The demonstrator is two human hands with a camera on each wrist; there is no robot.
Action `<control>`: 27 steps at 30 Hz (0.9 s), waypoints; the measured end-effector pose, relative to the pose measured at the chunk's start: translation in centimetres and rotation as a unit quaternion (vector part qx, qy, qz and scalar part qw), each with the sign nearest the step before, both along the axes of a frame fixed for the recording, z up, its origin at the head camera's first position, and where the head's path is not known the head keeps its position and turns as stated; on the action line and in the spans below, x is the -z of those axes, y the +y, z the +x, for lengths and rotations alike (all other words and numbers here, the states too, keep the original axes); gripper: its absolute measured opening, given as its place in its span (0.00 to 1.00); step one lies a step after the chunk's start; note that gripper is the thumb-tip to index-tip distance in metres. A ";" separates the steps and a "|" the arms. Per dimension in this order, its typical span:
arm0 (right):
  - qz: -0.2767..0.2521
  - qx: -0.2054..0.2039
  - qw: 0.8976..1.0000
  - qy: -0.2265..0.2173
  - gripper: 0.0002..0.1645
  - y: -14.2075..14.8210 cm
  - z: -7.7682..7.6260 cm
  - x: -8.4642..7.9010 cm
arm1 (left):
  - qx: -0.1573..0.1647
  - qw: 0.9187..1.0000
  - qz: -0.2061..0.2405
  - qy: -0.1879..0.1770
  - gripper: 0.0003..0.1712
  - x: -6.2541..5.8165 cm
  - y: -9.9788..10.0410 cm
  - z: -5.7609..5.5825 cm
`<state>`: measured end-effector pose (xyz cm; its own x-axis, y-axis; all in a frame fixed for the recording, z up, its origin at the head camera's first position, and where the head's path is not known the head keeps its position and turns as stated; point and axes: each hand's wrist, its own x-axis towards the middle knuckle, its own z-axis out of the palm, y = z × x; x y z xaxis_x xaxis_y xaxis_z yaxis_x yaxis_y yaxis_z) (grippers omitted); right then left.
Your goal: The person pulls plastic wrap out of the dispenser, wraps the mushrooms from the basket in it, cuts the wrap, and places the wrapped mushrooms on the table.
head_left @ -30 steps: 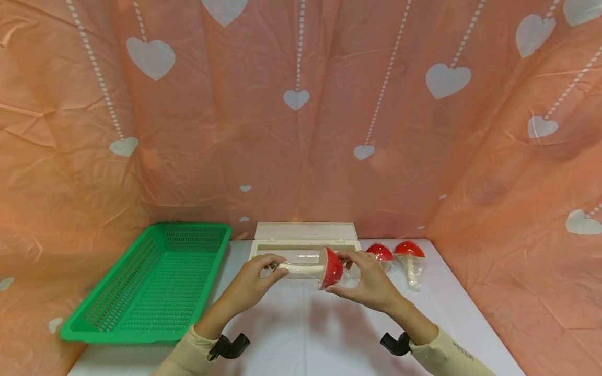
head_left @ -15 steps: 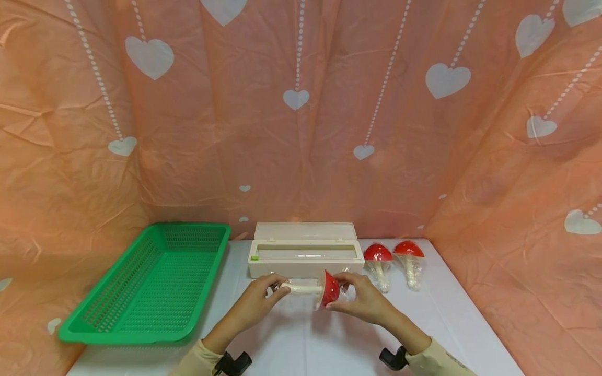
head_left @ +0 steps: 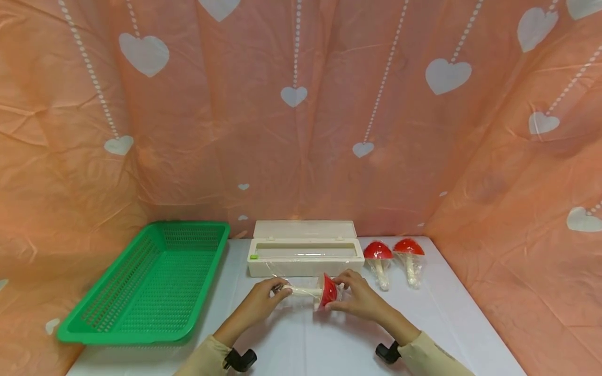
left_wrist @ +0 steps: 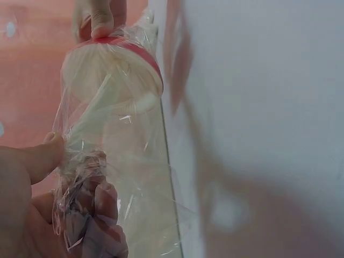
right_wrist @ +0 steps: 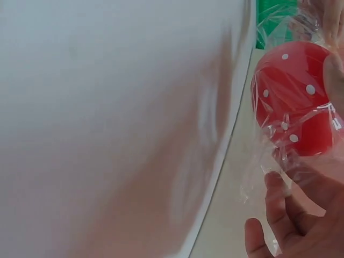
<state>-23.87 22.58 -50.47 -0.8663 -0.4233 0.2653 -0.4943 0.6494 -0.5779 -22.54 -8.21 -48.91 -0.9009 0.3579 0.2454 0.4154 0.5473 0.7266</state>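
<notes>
Held sideways between both hands is a toy mushroom (head_left: 328,290) with a red, white-dotted cap and a pale stem (head_left: 304,291). Loose clear plastic film (left_wrist: 145,199) wraps it and bunches around the stem end. My left hand (head_left: 262,304) pinches that stem end through the film; in the left wrist view the thumb and curled fingers close on the crumpled plastic. On the cap side, my right hand (head_left: 361,298) grips the rim between thumb and fingers. From the right wrist view, the dotted cap (right_wrist: 293,102) shows under creased film, with the other fingertips spread below it.
Just behind the hands stands a white film dispenser box (head_left: 305,268), its lid (head_left: 305,230) raised. Two wrapped mushrooms, one nearer (head_left: 378,251) and one at the far right (head_left: 409,247), lie beside it. A green basket (head_left: 192,313) occupies the left side of the white table (head_left: 451,324).
Both hands have brought the mushroom down and toward the person, away from the front of the dispenser box. Their hold on stem and cap stays the same.
</notes>
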 end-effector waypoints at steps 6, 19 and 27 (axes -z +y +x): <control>0.003 -0.002 1.000 -0.030 0.39 0.0 -0.9 0.3 | -0.023 1.000 0.004 -0.005 0.11 0.9 0.3 -0.8; -0.110 0.015 0.983 -0.147 0.31 0.1 -2.7 0.8 | -0.061 0.997 0.017 -0.040 0.13 1.1 1.5 -2.9; -0.046 0.098 0.994 -0.003 0.34 -0.6 -2.0 0.2 | -0.090 0.995 0.014 -0.042 0.15 1.1 1.8 -3.8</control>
<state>-25.86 21.93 -50.69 -0.9313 -0.2208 0.2896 -0.3602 0.6764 -0.6425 -26.30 -6.44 -49.97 -0.9673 0.1835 0.1751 0.2506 0.5857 0.7708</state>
